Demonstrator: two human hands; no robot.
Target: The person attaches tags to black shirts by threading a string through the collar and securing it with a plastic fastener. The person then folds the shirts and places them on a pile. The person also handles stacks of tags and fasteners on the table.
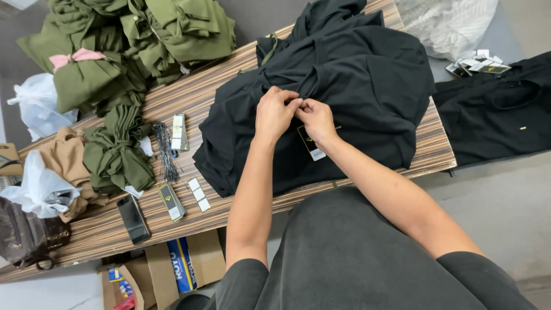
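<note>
Both hands meet on the black garment [344,86], piled mid-table [229,212]. Left hand [274,113] and right hand [315,117] have fingertips pressed together, pinching fabric at the same spot. Black hang tag [310,143] dangles at 6 o'clock of the right hand. Tag stack [171,201], phone [133,219] at 8 o'clock; olive garments [143,34] at 10 o'clock.

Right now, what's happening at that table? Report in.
Left hand and right hand pinching together on black garment. Hang tag dangling below. Nothing blocking.
</note>
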